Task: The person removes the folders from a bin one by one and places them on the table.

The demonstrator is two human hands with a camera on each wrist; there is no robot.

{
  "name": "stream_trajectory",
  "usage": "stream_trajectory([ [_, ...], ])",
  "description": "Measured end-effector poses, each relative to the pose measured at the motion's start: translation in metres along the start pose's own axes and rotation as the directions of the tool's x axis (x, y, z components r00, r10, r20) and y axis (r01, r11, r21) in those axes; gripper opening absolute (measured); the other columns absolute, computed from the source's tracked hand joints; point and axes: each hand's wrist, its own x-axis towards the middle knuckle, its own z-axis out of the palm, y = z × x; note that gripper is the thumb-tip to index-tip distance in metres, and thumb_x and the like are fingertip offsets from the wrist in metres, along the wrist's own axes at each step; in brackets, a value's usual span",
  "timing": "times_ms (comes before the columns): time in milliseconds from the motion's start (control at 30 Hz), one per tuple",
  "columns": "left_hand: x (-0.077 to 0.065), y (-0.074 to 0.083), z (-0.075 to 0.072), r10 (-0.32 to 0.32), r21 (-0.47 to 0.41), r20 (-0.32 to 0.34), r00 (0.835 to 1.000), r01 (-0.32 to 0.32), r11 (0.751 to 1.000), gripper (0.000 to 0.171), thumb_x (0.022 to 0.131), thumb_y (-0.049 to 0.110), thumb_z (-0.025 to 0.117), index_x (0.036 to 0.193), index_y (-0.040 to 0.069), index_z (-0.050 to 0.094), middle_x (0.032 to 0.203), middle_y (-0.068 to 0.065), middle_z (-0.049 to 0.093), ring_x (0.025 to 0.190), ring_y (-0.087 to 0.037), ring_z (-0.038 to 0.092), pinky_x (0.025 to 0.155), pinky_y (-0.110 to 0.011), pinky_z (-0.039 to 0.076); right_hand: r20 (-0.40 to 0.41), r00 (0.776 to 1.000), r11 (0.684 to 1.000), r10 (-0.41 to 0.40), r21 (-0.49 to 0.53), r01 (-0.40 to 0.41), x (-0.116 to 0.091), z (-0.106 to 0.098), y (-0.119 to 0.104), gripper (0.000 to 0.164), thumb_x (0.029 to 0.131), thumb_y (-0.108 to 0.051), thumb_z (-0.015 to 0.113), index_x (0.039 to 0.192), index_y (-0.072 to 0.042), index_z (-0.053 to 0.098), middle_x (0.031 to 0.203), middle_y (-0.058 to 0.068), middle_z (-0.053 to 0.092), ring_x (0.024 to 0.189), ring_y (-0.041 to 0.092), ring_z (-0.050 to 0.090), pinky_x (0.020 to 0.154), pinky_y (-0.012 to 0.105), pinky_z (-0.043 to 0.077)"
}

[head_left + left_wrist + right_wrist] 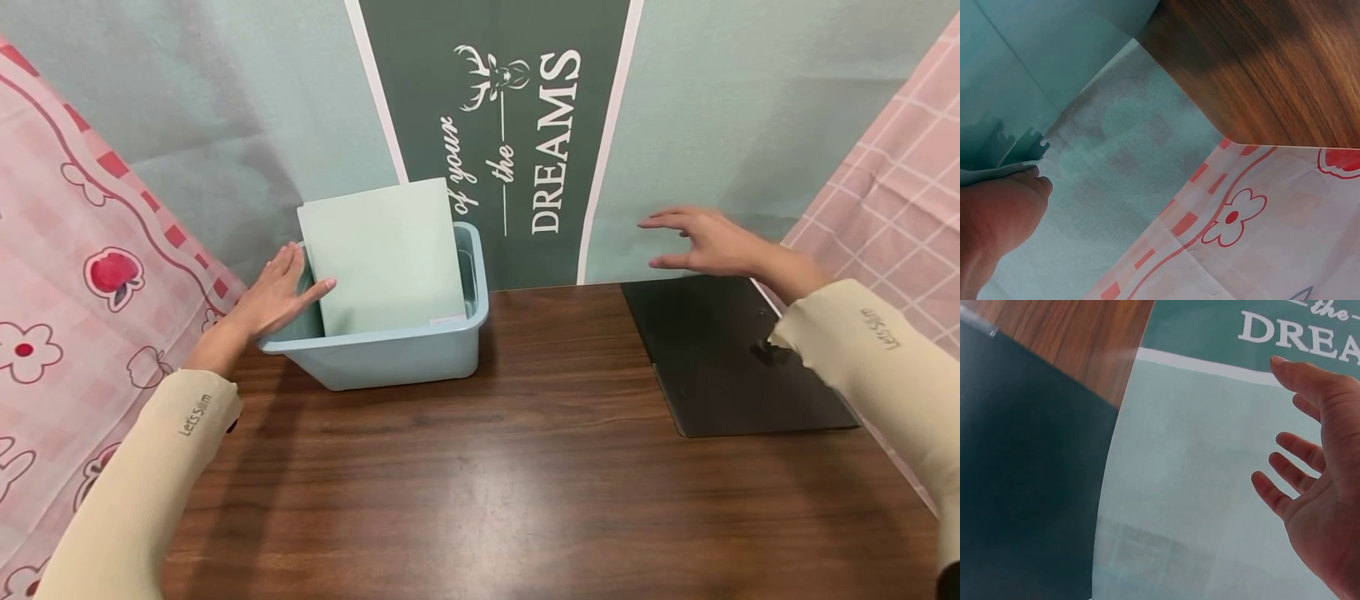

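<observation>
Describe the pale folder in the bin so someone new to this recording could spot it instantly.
On the brown wooden table, left of centre in the head view, sits a light-blue plastic bin. Standing in it, its top above the rim, is the pale mint folder, unlike the black folder lying flat at right.

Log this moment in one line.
left hand: at rim of blue bin; right hand: empty, near flat black item; pale green folder: in bin

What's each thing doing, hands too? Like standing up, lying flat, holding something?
Bin: upright, holding the pale folder.
Pale folder: standing, poking above the rim.
Black board: lying flat.
Left hand: fingers straight, at the bin's rim.
Right hand: raised, holding nothing.
</observation>
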Motion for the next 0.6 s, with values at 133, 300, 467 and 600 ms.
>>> stream_trajectory([
  [133,0.000,-0.001,0.000,0.000,-0.003,0.000,1.000,0.000,1.000,0.103,0.108,0.068,0.035,0.163,-0.005,-0.014,0.173,-0.023,-0.021,0.161,-0.040,-0.017,0.130,-0.056,-0.008,0.005,1.000,1.000,-0.008,0.003,0.008,0.007,0.003,-0.006,0.066,0.090,-0.023,0.084,0.148,-0.003,0.060,0.151,0.029,0.053,0.132,0.047,0.054,0.098,0.067,0.048],
  [300,0.000,-0.001,0.001,-0.001,-0.008,0.000,1.000,0.001,1.000,0.103,0.108,0.067,0.035,0.163,-0.004,-0.014,0.173,-0.023,-0.021,0.161,-0.040,-0.018,0.130,-0.056,-0.009,0.002,1.000,1.000,-0.023,0.005,0.023,0.018,0.005,-0.018,0.066,0.091,-0.025,0.083,0.149,-0.006,0.060,0.152,0.026,0.054,0.129,0.043,0.058,0.094,0.063,0.051],
  [467,0.000,-0.001,0.001,-0.002,-0.010,0.001,1.000,0.002,1.000,0.103,0.108,0.067,0.035,0.163,-0.004,-0.015,0.173,-0.023,-0.021,0.161,-0.039,-0.018,0.130,-0.056,-0.009,0.005,0.999,0.999,-0.045,0.026,0.044,0.027,0.007,-0.029,0.065,0.091,-0.025,0.083,0.149,-0.007,0.061,0.153,0.024,0.054,0.137,0.043,0.053,0.099,0.062,0.050],
  [600,0.001,-0.001,0.001,-0.001,-0.009,0.000,1.000,0.001,1.000,0.103,0.108,0.067,0.035,0.163,-0.004,-0.015,0.173,-0.023,-0.021,0.161,-0.039,-0.018,0.130,-0.056,-0.008,0.010,0.998,0.997,-0.064,0.038,0.063,0.034,0.008,-0.037,0.065,0.091,-0.025,0.083,0.149,-0.006,0.060,0.153,0.024,0.054,0.139,0.043,0.051,0.101,0.062,0.049],
])
